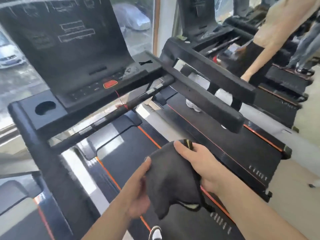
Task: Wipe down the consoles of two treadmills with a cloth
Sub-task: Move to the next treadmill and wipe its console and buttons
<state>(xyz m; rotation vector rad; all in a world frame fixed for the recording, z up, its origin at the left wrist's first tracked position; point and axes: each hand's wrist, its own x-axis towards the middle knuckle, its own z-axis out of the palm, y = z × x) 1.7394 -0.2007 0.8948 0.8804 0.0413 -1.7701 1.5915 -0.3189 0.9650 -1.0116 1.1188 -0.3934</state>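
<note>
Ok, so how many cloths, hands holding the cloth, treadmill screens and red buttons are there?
cloth: 1
Hands holding it: 2, the left hand and the right hand
Screens: 2, the near console and the far console
red button: 1
Total: 6

Plenty of daylight here, all of it coming through the big glass window behind the tall black treadmill console. The console face is backlit, so it goes a dusty washed-out grey and its markings barely read. Below the console, white window glare sits in patches on the glossy black running deck and on the silver-banded black handlebar. Right of the console the pale floor nearly blows out. Sharpness is meh: everything's soft and smeary, with mushy edges. The console's straight sides bow, classic wide-angle warp. Below the console, the dark grey cloth shows almost no texture.
</note>
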